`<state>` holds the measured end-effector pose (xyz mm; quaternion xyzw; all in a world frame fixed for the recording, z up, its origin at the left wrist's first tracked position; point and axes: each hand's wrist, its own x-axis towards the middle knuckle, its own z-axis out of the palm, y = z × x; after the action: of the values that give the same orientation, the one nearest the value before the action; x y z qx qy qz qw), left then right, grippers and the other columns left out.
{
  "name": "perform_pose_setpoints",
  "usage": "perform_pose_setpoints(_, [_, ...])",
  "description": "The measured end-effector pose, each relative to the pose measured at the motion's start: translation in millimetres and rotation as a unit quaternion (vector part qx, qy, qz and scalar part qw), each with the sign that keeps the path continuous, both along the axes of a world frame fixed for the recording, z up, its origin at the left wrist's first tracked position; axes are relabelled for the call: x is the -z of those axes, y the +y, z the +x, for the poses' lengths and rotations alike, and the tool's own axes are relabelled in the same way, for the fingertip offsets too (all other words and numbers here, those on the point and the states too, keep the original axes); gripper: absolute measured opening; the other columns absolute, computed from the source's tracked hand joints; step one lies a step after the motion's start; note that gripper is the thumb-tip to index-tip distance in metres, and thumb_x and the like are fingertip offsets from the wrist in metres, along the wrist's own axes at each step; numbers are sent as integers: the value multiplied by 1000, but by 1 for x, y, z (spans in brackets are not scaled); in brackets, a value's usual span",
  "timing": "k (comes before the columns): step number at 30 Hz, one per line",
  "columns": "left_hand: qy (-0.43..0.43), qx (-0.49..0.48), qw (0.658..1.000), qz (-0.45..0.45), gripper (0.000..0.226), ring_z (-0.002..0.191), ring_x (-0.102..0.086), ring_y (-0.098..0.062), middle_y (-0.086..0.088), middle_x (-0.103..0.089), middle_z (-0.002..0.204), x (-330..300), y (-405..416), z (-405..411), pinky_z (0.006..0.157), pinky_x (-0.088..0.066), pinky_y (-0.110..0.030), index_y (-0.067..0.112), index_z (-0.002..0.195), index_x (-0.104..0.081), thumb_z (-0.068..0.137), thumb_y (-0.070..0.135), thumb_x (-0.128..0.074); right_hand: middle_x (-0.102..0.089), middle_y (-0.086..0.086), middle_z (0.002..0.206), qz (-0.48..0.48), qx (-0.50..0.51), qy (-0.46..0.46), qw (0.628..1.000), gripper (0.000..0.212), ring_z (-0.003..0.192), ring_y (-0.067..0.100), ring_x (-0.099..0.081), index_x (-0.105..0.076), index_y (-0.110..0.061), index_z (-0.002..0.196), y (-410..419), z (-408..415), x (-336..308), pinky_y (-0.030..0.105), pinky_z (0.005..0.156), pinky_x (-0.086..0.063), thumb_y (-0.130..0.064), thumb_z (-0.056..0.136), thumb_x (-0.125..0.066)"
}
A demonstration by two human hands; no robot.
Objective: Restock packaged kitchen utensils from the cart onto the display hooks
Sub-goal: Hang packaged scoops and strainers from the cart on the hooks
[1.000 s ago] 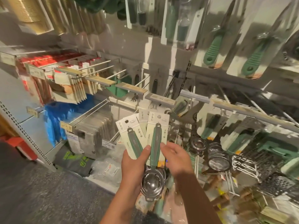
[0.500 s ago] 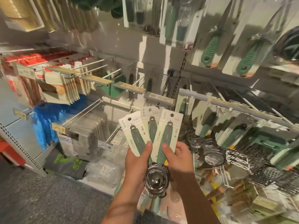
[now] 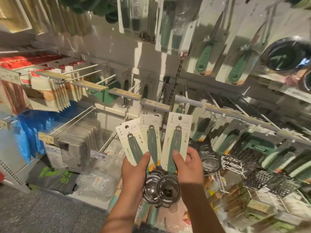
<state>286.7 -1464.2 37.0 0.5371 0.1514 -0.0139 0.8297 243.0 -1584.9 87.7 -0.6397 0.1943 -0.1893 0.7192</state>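
While both hands are up in front of the shelves, the job looks only partly done, because the packs are in the hands and not on a hook yet. Closest to us, the left hand [image 3: 134, 172] grips two packs: its thumb lies across the front of the left pack [image 3: 130, 142], and the middle pack [image 3: 150, 132] sits just behind and beside it. The right hand [image 3: 190, 167] holds the right pack [image 3: 176, 135], with its thumb pressed on the green handle and the other fingers curled behind the card. So both hands are closed around packs, not open. The three packs fan out like cards. Each one is a pale card with a green and grey scoop on it and a small hole at the top. The shiny scoop bowls [image 3: 159, 185] hang down below the cards, between the two wrists, and they touch one another. I cannot see the cart here. A little farther back, above the cards, is a grey price rail [image 3: 155, 105], and I think the hook for these packs is close to it. On the right hang round strainers [image 3: 208, 158] and more green tools. On the left, long bare hooks [image 3: 84, 68] stick out near red and white packs [image 3: 50, 91]. What is left is to slide each card's hole onto a hook, one after another.
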Motion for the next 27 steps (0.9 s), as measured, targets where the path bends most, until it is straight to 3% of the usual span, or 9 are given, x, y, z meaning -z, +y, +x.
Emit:
perform_pose_setpoints(4, [-3,-4,1000,-5,28,99,-75,-21,2,-78,106,1,0,1,90,-59,-42,23,119,-68,92,17,-76,-78,-4,110,-31,2,4,999,19,104,14,-73,-62,-20,117,-12,3,-11,40,95,-56,-13,100,-65])
perform_pose_setpoints(8, [-6,-5,1000,-14,30,100,-74,-17,4,-78,108,-1,0,0,86,-56,-34,24,121,-67,93,17,-76,-75,-9,114,-77,-15,18,997,20,100,1,-71,-60,-22,119,-24,15,-20,27,88,-54,-20,101,-65])
perform_pose_setpoints(14, [-12,-19,1000,16,30,99,-72,-17,3,-76,107,-3,6,0,77,-53,-27,22,120,-66,92,17,-76,-75,-11,105,-113,-6,43,993,16,93,8,-72,-61,-27,115,-29,31,-24,29,77,-55,-27,100,-66])
perform_pose_setpoints(16, [-12,-19,999,25,31,100,-73,-19,1,-76,107,-3,9,0,80,-54,-30,21,119,-66,91,18,-78,-71,-7,116,-121,6,53,991,23,98,10,-68,-59,-26,121,-30,39,-26,32,83,-53,-31,100,-66])
perform_pose_setpoints(19, [-13,-12,999,30,29,100,-73,-19,2,-77,107,-4,14,-1,83,-56,-33,23,118,-67,91,19,-78,-54,-11,132,-168,12,79,983,50,114,15,-55,-46,-20,148,-31,49,-29,35,99,-44,-36,102,-62])
perform_pose_setpoints(22, [-18,2,1000,25,27,99,-74,-17,4,-78,107,-7,17,-2,85,-57,-33,25,117,-67,92,19,-77,-32,-1,164,-206,8,102,973,74,145,26,-40,-23,-22,162,-30,53,-22,45,117,-37,-40,101,-61])
perform_pose_setpoints(23, [-19,8,1000,24,27,99,-74,-16,4,-78,107,-8,18,-2,86,-57,-33,25,117,-67,92,19,-77,-27,1,166,-216,4,104,971,76,147,26,-38,-22,-23,163,-27,51,-20,45,118,-36,-41,101,-62])
perform_pose_setpoints(25, [-22,16,999,21,27,97,-75,-14,5,-79,107,-10,18,-2,84,-57,-31,25,118,-68,93,19,-76,-44,2,156,-216,-21,96,971,65,133,19,-52,-37,-26,156,-21,48,-13,38,107,-46,-40,99,-65])
perform_pose_setpoints(27, [-27,23,999,16,24,93,-75,-11,7,-80,103,-13,16,-2,77,-57,-26,24,116,-69,94,17,-75,-59,-4,133,-210,-67,97,971,44,109,5,-60,-55,-26,140,-11,43,-10,25,87,-47,-36,99,-66])
